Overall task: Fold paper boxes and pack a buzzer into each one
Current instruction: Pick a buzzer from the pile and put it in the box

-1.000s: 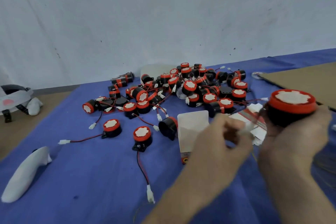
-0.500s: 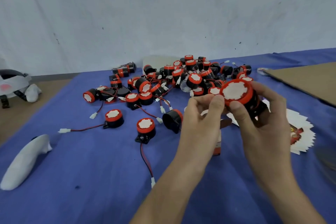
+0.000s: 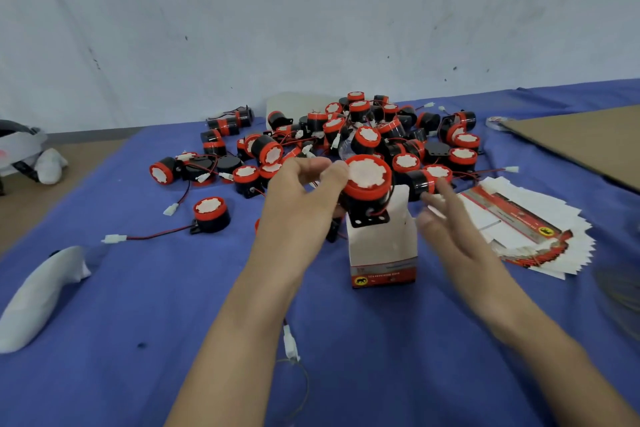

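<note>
A folded white paper box [image 3: 381, 250] with a red band at its base stands upright on the blue cloth [image 3: 138, 305] at centre. A black buzzer [image 3: 367, 184] with a red cap and white face sits at the box's open top, its mounting bracket hanging over the front wall. My left hand [image 3: 298, 201] pinches the buzzer's cap from the left with thumb and fingers. To the right of the box my right hand [image 3: 446, 218] is blurred, its fingers spread, holding nothing.
A heap of loose buzzers [image 3: 363, 128] with red wires lies behind the box. Flat unfolded boxes [image 3: 530, 229] fan out at right, below a brown cardboard sheet [image 3: 588, 142]. A white padded object [image 3: 38, 291] lies at left. A white connector [image 3: 291, 347] lies near my left forearm.
The buzzer went from both hands down onto the box's open top. My right hand has let go of it and moved off to the right; the left hand stays on the cap.
</note>
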`<state>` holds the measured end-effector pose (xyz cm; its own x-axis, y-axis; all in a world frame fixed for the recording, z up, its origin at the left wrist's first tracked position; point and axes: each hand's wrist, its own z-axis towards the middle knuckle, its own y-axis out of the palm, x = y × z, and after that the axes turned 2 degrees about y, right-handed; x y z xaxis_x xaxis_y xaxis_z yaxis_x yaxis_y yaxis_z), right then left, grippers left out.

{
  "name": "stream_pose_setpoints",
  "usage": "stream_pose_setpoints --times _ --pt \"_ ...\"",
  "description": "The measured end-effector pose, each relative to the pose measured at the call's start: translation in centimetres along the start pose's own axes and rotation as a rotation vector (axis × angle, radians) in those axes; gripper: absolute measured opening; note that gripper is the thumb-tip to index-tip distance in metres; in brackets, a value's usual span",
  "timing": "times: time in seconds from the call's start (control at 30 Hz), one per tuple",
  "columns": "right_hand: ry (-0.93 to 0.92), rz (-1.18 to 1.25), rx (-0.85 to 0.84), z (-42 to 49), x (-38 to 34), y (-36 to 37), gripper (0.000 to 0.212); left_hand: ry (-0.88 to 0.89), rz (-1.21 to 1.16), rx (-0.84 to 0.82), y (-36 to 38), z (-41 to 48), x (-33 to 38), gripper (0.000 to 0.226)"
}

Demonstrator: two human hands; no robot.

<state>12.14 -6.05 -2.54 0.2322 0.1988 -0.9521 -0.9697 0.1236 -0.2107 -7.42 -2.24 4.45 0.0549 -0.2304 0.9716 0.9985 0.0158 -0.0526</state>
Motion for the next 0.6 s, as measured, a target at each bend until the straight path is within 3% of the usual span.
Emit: stream_pose_setpoints --times 0.07,0.13,0.23,0.47,0.6 --pt "0.067 -0.111 -0.162 0.1 0.6 0.2 0.095 0.019 0.064 0.021 -0.3 -0.1 0.1 0.023" --pt "0.05 -0.268 -0.22 0.0 0.9 0.4 0.094 0.038 0.099 0.028 -0.2 -0.2 0.2 0.024" --pt "-0.04 -0.42 -0.136 -0.3 0.4 0.9 0.086 0.081 0.148 0.03 0.0 -0.6 0.3 0.019" --pt "-0.059 -0.392 0.11 -0.5 1.2 3.3 0.066 0.158 0.32 0.028 2.0 -1.8 -0.9 0.012" --pt "-0.084 -0.445 0.158 -0.9 1.0 4.0 0.072 0.109 0.461 0.024 3.1 -1.9 -2.9 0.014"
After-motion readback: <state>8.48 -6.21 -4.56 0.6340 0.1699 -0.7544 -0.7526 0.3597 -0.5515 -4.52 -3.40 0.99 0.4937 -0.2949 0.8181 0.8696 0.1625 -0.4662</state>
